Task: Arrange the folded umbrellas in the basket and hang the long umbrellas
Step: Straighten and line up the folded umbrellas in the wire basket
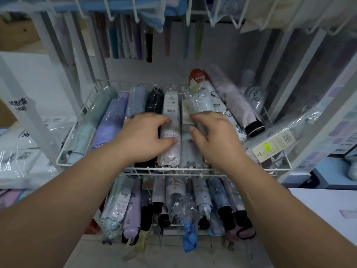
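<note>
Both hands are down in the upper wire basket [77,130], squaring up the middle of the row of folded umbrellas; left hand [143,136] is curled over the black umbrella [154,101] with thumb and fingertips on the white-sleeved umbrella [171,120]; right hand [210,136] is curled on the grey umbrella [186,146] next to it, thumb on its top face; neither fist is closed, so this reads as pressing and nudging, not lifting.

Left part of the row lies parallel and tight; the cartoon-print umbrella [216,101] and checked umbrella [237,105] at the right lie skewed, fanned toward the back corner.

To do it well: push the two centre pieces together until touching, handles toward the front rail; keep palms flat so the plastic sleeves don't slip or bunch; then swing the skewed pair parallel.

Long umbrellas [148,45] hang from the rack behind; lower basket [173,227] looks filled, though less even.
</note>
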Motion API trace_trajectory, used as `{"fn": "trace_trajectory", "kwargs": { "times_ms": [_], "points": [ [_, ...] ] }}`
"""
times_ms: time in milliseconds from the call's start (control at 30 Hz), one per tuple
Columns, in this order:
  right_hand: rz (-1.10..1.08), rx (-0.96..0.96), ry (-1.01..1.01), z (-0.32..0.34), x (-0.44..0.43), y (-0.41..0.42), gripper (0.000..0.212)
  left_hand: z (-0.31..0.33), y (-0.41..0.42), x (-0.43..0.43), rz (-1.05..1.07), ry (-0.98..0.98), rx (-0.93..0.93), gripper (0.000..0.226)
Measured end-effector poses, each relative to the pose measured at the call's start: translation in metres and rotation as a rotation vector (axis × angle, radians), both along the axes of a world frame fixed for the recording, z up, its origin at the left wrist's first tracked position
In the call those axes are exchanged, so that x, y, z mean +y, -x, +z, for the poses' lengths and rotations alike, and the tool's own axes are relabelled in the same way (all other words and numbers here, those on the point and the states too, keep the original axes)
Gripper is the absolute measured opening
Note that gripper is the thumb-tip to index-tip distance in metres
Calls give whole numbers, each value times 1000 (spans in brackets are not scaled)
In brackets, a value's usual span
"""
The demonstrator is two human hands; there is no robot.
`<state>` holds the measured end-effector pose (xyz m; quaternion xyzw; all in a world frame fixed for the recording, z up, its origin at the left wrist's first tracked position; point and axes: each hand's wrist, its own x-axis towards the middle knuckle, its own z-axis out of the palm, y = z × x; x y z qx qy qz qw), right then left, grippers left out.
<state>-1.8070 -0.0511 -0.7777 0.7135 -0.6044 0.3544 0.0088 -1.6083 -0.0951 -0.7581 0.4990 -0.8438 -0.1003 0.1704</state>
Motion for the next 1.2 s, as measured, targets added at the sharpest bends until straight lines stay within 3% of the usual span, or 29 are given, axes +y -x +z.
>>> {"fn": "trace_trajectory", "kwargs": {
  "times_ms": [100,233,333,567,933,1200],
  "points": [
    [-184,66,84,2,3,24,35,1,28,3,-16,12,177,66],
    [-357,271,40,10,11,51,47,7,73,6,-47,19,166,69],
    [-427,323,-60,19,9,65,59,10,100,0,40,-39,136,67],
    [-279,289,-390,32,-24,78,67,1,122,-9,134,-80,142,79],
    [-247,266,-390,31,-15,80,92,0,133,-7,150,19,455,63],
    [-264,277,-449,34,-16,73,100,47,91,-18,125,91,662,60]
  ]
}}
